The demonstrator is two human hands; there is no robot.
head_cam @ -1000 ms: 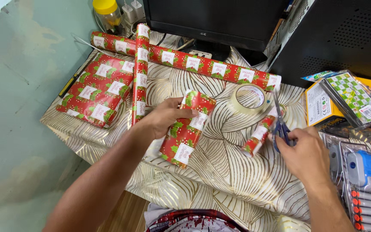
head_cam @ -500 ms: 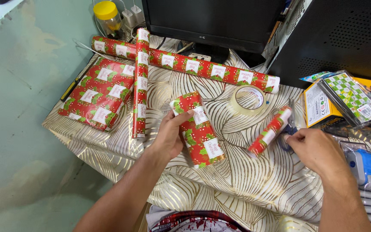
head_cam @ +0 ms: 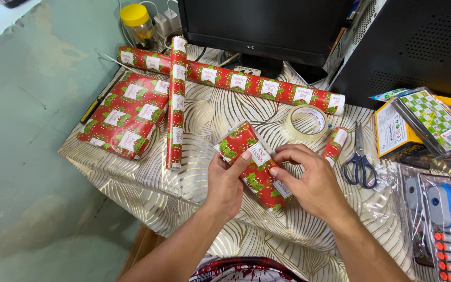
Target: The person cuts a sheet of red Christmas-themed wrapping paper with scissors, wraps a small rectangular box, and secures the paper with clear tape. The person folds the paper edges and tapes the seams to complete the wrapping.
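Both hands hold a small wrapped parcel [head_cam: 252, 165] in red holly-patterned gift paper, just above the gold-leaf tablecloth [head_cam: 194, 120] near the table's front middle. The left hand [head_cam: 226, 184] cups its near long side, thumb pressed on the top face; the right hand [head_cam: 309, 180] closes over the far end, fingers curled down on the paper. It looks light and boxy, stiff inside judging by its flat faces, while the glossy paper seems slippery and easy to crease or tear. The safest hold is probably across the flat faces, not on the folded ends. Blue-handled scissors [head_cam: 360, 159] and a clear tape roll [head_cam: 306, 122] lie near the right hand.
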